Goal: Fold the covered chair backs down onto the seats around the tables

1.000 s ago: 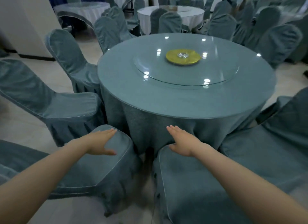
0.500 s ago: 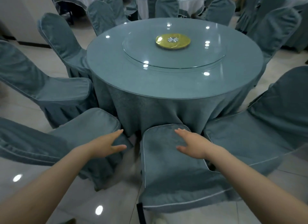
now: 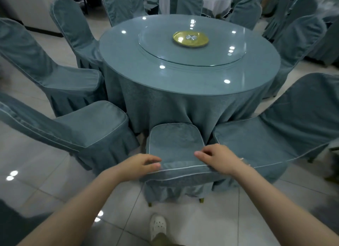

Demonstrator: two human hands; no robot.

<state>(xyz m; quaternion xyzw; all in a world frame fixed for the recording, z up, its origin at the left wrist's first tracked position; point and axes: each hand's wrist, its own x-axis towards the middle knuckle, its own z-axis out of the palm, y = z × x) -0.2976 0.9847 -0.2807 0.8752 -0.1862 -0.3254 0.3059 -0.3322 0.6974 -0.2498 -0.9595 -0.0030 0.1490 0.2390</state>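
Centrally, dish [image 3: 190, 39] tops turntable [image 3: 198, 58]; left hand [image 3: 140, 166], right hand [image 3: 219, 159] hold chair [image 3: 176, 141].

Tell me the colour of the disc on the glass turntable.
Yellow-gold disc, best in the head view.

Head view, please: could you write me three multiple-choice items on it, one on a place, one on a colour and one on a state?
1. Where does the yellow disc lie?
A. On the glass turntable at the middle of the round table
B. On a chair seat
C. On the floor

2. What colour is the shoe at the bottom edge?
A. Black
B. White
C. Red

3. What are the left hand and the right hand doing?
A. Hanging free
B. Lifting the turntable
C. Holding the near chair at its near edge, fingers curled

Answers: 1 A, the disc sits at the centre of the round glass; 2 B, the shoe is plainly white; 3 C, both hands are at the piped edge nearest the person.
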